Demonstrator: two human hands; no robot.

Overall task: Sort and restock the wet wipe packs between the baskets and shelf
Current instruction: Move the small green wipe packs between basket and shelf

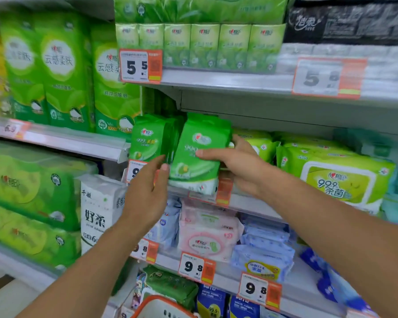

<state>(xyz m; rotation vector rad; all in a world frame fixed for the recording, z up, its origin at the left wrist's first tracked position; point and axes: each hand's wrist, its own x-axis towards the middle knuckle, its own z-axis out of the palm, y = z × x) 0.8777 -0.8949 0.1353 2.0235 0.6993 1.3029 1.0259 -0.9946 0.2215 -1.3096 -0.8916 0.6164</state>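
My right hand (238,166) grips a green wet wipe pack (200,152) standing upright on the middle shelf (244,204), thumb on its front face and fingers behind its right edge. To its left stands a row of the same green packs (147,140). My left hand (147,191) is raised with straight fingers, its fingertips touching the lower left edge of the gripped pack and the front of the row. The rim of an orange and white basket (161,306) shows at the bottom edge.
Larger light-green wipe packs (338,175) fill the shelf to the right. Pink and blue wipe packs (211,235) lie on the shelf below, behind price tags (197,267). Green tissue bundles (62,72) stand on the left shelves. A shelf board (239,81) hangs close above.
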